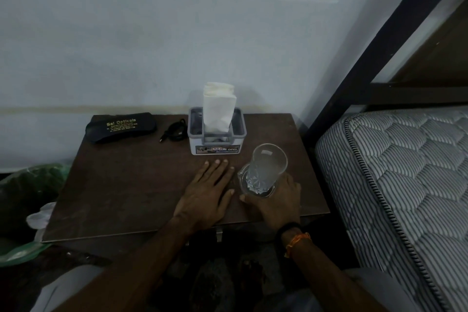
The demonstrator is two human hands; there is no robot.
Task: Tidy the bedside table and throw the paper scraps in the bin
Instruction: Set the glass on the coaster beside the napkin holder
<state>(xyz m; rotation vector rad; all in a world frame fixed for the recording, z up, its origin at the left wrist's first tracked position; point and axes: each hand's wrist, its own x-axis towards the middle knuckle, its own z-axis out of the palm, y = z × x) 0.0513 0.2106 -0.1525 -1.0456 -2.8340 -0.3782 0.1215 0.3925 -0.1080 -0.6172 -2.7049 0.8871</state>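
On the dark wooden bench (121,185), the left hand (207,192) lies flat with fingers straight while the right hand (276,200) grips a clear glass (266,170) seated in a glass dish (243,180); behind, a grey box (217,142) holds white folded tissues (219,106), with a black glasses case (121,128) far left.

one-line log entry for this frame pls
left hand: flat on table | right hand: holds glass | scraps: none visible

The left hand (206,192) lies flat, palm down, fingers straight and together. The right hand (277,201) curls its fingers (a band circles that wrist).
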